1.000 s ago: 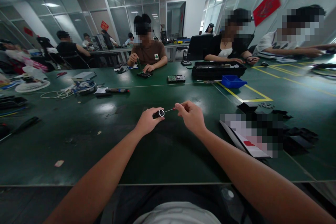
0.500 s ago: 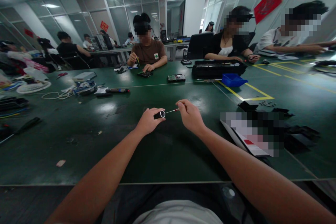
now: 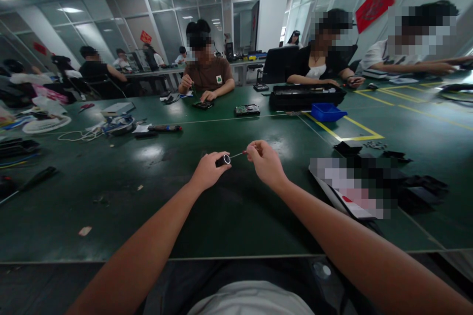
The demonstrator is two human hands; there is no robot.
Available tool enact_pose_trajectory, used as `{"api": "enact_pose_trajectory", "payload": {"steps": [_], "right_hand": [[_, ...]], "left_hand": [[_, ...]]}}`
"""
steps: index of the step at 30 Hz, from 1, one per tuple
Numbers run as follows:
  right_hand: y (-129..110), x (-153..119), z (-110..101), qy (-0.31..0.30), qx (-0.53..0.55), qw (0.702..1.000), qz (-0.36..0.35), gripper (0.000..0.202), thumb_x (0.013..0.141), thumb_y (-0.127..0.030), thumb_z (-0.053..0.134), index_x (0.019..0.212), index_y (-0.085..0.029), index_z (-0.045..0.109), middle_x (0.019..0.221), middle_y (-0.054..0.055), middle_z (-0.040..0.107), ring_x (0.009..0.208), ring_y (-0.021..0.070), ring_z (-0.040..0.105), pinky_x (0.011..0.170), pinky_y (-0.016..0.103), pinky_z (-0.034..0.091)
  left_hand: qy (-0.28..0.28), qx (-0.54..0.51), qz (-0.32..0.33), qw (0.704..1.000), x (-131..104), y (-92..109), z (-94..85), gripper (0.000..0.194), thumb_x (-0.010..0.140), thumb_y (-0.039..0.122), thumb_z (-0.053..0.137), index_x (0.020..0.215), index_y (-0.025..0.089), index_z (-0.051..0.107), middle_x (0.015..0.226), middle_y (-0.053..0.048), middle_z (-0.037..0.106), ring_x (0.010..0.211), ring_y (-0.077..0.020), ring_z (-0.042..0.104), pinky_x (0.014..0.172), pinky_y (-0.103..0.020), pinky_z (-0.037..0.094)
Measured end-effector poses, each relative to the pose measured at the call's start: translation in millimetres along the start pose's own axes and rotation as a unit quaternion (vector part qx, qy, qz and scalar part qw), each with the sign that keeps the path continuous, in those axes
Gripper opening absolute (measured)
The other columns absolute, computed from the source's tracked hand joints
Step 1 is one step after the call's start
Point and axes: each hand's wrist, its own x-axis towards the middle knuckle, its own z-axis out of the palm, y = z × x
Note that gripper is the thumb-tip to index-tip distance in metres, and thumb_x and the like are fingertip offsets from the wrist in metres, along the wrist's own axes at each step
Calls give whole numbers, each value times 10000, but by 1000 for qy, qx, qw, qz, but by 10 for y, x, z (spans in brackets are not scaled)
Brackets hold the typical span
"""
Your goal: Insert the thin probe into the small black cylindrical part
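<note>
Seated at the near edge of a long dark green work table (image 3: 121,206), a person holds a small black cylindrical part with a silver-ringed end (image 3: 223,160) clenched in the left hand (image 3: 207,170), raised just above the table's middle strip. The right hand (image 3: 266,162) pinches a thin metal-shafted screwdriver with a red collar (image 3: 238,153), its tip aimed into the ringed opening. Both grips look firm, fingers closed around what they carry. The likely trouble from here: the slim tip could slip off the fastener if the two hands drift out of line in mid-air, and any freed screw could drop and be lost on the dark surface. Toward the far edge lie a blue plastic bin (image 3: 327,112), a black tray (image 3: 306,97) and a bare hard drive (image 3: 247,110), where co-workers sit.
</note>
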Motion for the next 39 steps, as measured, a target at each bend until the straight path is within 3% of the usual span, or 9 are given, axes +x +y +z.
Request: {"api": "enact_pose_trajectory", "payload": {"steps": [3,6,8,13,18,24,30,34,39], "right_hand": [[30,36,36,16,131,988,78,194,898,-390,565,878,-204,616,781,26,662,698,170,622,699,340,514],[45,76,31,32,265,939,215,215,922,-364,539,795,-200,597,660,4,595,578,142,563,651,330,534],[49,97,15,42,306,914,263,236,930,-343,527,748,-203,580,605,-7,555,531,131,520,627,321,538],[69,99,3,82,254,947,179,193,913,-362,556,796,-211,584,673,-11,582,587,130,539,569,275,496],[108,79,1,95,158,978,95,243,900,-461,555,866,-222,585,725,-7,613,614,138,555,570,286,462],[109,103,-32,110,122,985,58,278,912,-484,541,941,-214,604,817,22,653,690,152,589,672,323,496],[57,83,-46,116,79,990,5,316,919,-457,547,1096,-204,614,936,58,694,837,186,642,794,370,512],[51,83,-57,146,73,986,-22,303,934,-454,523,1085,-205,604,939,60,690,877,197,651,839,387,504],[31,88,-91,164,72,983,-38,306,942,-455,515,1090,-201,600,978,71,692,900,201,655,861,395,505]], "left_hand": [[0,-10,15,1000,-2,45,-18,403,850,293,718,1246,225,686,1212,-80,706,1122,-261,634,1059,-452,429],[-8,-6,28,1000,0,80,-32,393,862,274,707,1252,239,675,1253,-72,691,1181,-264,607,1133,-514,343],[-10,6,23,1000,6,77,-31,383,872,271,695,1254,244,671,1267,-74,683,1207,-273,592,1167,-571,265],[-19,22,11,1000,16,21,-7,397,870,289,701,1264,255,666,1272,-75,677,1214,-281,583,1177,-596,232],[-11,20,5,1000,5,27,-16,390,864,305,705,1247,239,673,1233,-71,690,1152,-265,608,1133,-524,346],[10,-7,-9,1000,-1,48,-19,352,851,271,706,1192,188,677,1207,-91,692,1119,-260,628,1013,-418,479],[-53,-3,8,999,-7,94,42,439,942,262,569,1377,205,545,1368,-103,607,1254,-264,565,1060,-426,449],[-73,-9,19,997,4,233,93,370,958,268,507,1316,180,541,1303,-117,612,1171,-246,593,1008,-396,473],[-117,57,25,991,134,452,189,305,890,386,620,1126,193,614,1093,-99,685,962,-253,645,802,-370,512]]}}
